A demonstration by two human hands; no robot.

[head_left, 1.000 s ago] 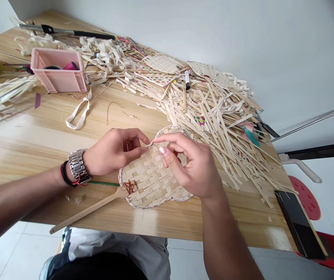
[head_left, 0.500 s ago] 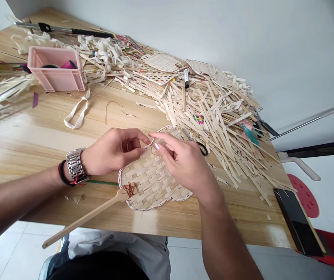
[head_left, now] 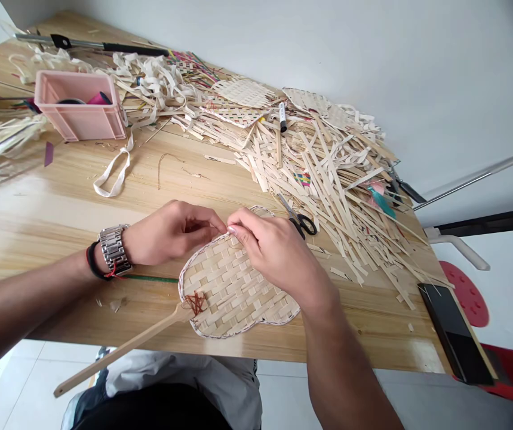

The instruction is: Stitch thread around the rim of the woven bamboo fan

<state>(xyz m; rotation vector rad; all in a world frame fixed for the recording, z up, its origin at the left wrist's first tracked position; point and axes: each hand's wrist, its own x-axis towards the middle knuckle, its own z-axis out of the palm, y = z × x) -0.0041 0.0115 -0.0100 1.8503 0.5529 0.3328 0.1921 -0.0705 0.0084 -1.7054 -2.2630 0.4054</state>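
A woven bamboo fan (head_left: 238, 286) lies on the table in front of me, its wavy rim bound with pale trim and thread. Its wooden handle (head_left: 122, 347) points toward me on the left and juts past the table edge. Reddish-brown thread (head_left: 196, 303) is criss-crossed where handle and weave meet. My right hand (head_left: 267, 242) is closed, thumb and fingers pinching the fan's far rim. Beside it, my left hand (head_left: 178, 233) is closed too, its fingertips together at the same rim; what they pinch is too small to make out.
Black-handled scissors (head_left: 298, 219) lie just beyond my right hand. A heap of bamboo strips (head_left: 323, 173) covers the back right. A pink box (head_left: 81, 119) with a spool stands at the back left, near a white ribbon loop (head_left: 113, 173). A phone (head_left: 455, 334) lies at the right edge.
My right fingers have closed down onto the rim, and the two hands' fingertips have come together. The fan has tilted slightly toward me. More of the scissors shows now.
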